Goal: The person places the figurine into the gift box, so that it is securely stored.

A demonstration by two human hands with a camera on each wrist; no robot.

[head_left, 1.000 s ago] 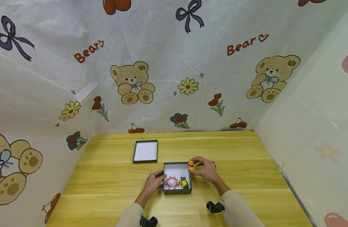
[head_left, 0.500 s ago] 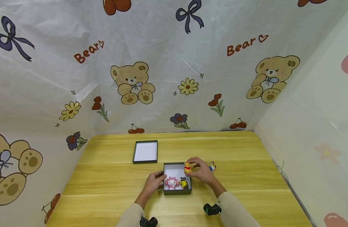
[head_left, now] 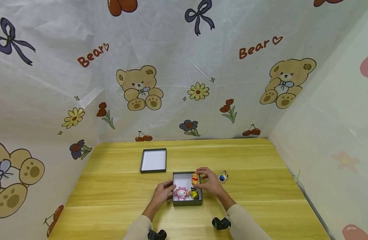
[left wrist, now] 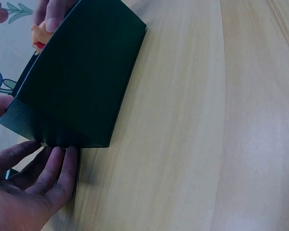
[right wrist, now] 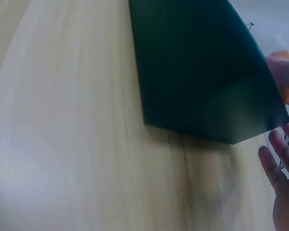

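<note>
A dark green box (head_left: 187, 203) with a white inside stands on the table. My left hand (head_left: 163, 194) grips its left wall, thumb at the rim and fingers against the outside, as the left wrist view also shows (left wrist: 33, 185). Over the box's far right corner, my right hand (head_left: 211, 182) pinches a yellow bear figurine (head_left: 195, 179) in a red shirt between thumb and fingertips. In the near part of the box are a pink-and-white figurine (head_left: 181, 193) and a yellow-and-black figurine (head_left: 194, 193). Whether the bear touches the box floor cannot be told.
A shallow lid (head_left: 153, 160), white inside with dark edges, lies behind the box to the left. A small white, blue and yellow figurine (head_left: 223, 176) lies on the wooden table (head_left: 112, 193) right of my right hand. Printed cloth walls stand behind and beside the table.
My right hand has moved left and slightly nearer with the bear figurine, from the box's right rim to over its inside. The figurine on the table's right has come into view. My left hand stays put.
</note>
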